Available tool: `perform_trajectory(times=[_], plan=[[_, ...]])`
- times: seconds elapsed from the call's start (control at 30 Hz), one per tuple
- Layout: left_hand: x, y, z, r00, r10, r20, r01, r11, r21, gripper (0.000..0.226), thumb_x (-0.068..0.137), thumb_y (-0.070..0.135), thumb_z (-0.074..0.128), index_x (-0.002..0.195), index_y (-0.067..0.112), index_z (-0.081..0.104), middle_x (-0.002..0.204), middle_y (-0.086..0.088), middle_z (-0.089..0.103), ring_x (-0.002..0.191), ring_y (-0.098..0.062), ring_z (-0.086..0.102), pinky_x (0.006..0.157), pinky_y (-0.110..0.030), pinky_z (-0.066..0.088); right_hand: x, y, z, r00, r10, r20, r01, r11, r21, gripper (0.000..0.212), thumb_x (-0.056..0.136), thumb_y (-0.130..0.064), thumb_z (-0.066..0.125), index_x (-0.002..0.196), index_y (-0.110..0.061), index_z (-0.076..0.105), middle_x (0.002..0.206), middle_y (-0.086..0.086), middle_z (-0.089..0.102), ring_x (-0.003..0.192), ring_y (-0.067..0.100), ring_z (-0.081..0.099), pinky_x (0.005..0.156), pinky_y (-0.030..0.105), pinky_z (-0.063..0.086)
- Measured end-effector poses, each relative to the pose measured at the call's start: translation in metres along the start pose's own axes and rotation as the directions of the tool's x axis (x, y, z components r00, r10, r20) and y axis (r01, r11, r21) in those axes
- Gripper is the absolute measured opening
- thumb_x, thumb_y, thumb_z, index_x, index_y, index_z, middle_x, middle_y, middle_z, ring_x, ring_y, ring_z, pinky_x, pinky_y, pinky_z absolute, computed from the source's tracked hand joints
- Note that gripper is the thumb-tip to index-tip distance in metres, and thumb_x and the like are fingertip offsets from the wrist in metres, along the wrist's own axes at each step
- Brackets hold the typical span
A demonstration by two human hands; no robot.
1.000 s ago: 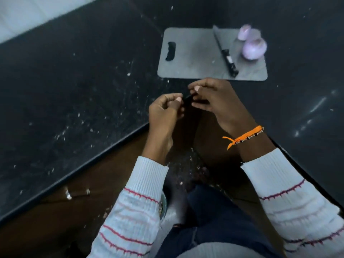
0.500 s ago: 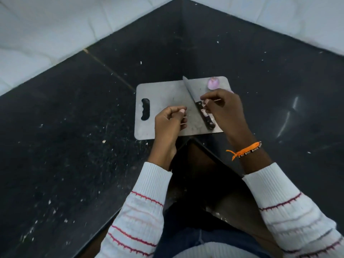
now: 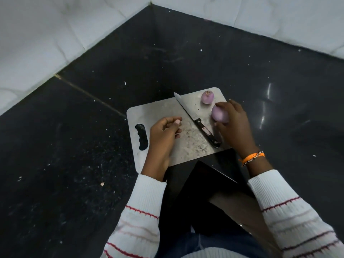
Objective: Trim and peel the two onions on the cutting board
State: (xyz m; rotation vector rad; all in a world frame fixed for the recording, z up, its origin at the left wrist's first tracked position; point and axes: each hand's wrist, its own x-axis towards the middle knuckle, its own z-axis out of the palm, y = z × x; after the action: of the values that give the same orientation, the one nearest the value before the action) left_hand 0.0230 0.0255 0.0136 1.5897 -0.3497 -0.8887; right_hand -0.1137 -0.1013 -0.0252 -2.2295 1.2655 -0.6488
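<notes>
A grey cutting board [image 3: 160, 112] lies on the black counter corner. Two purple onions are on it: a smaller one [image 3: 207, 97] stands free at the far right corner, and a larger one [image 3: 219, 114] sits just in front of it. My right hand [image 3: 233, 123] curls round the larger onion from the right. A knife [image 3: 195, 120] with a black handle lies diagonally across the board between my hands, untouched. My left hand [image 3: 164, 134] hovers over the board's middle with fingers loosely curled; I see nothing in it.
The black counter [image 3: 74, 146] is speckled with small crumbs and meets white tiled walls [image 3: 46, 34] at the back corner. Fine scraps lie on the board's near part [image 3: 193, 142]. The counter's inner edge [image 3: 214, 170] cuts in just below the board.
The view rose from the counter edge to the board. My hands moved apart and forward; my right hand went past the knife and took hold of the larger onion.
</notes>
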Motion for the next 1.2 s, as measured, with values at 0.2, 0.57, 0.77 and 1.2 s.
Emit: perform_trajectory(times=[0.2, 0.57, 0.77, 1.2], plan=[[0.009, -0.002, -0.024, 0.997, 0.029, -0.077, -0.027, 0.999, 0.028, 0.017, 0.094, 0.01, 0.054, 0.094, 0.018, 0.068, 0.089, 0.005, 0.065, 0.077, -0.005, 0.058, 0.073, -0.015, 0.05, 0.002, -0.017, -0.003, 0.996, 0.033, -0.085, -0.033, 0.999, 0.004, 0.059, 0.07, -0.024, 0.075, 0.124, -0.015, 0.055, 0.115, 0.013, 0.052, 0.1, 0.027, 0.053, 0.081, 0.033, 0.043], [0.022, -0.01, -0.02, 0.994, 0.017, -0.107, -0.01, 0.997, 0.071, 0.024, 0.091, 0.008, 0.055, 0.101, 0.027, 0.068, 0.11, -0.002, 0.067, 0.1, -0.014, 0.064, 0.084, -0.029, 0.054, -0.004, -0.066, 0.045, 0.911, -0.321, 0.259, 0.306, 0.947, 0.099, 0.05, 0.075, -0.03, 0.071, 0.121, -0.016, 0.058, 0.123, 0.012, 0.05, 0.104, 0.028, 0.046, 0.085, 0.04, 0.043], [0.023, -0.013, -0.006, 0.98, 0.199, 0.027, -0.184, 0.839, 0.513, 0.042, 0.08, 0.015, 0.072, 0.119, 0.024, 0.058, 0.125, 0.001, 0.048, 0.114, -0.013, 0.048, 0.093, -0.021, 0.041, 0.044, -0.02, 0.028, 0.981, -0.187, 0.043, 0.19, 0.979, -0.078, 0.041, 0.089, -0.008, 0.044, 0.129, -0.011, 0.054, 0.136, 0.017, 0.047, 0.124, 0.036, 0.04, 0.103, 0.039, 0.032], [0.025, -0.022, -0.002, 0.925, 0.374, -0.062, -0.269, 0.762, 0.59, 0.059, 0.069, 0.005, 0.076, 0.124, 0.014, 0.057, 0.125, -0.006, 0.052, 0.114, -0.024, 0.05, 0.097, -0.033, 0.045, -0.018, -0.049, 0.056, 0.935, -0.347, 0.074, 0.349, 0.937, -0.016, 0.041, 0.078, 0.006, 0.057, 0.118, -0.002, 0.052, 0.111, 0.02, 0.054, 0.084, 0.031, 0.054, 0.07, 0.036, 0.048]])
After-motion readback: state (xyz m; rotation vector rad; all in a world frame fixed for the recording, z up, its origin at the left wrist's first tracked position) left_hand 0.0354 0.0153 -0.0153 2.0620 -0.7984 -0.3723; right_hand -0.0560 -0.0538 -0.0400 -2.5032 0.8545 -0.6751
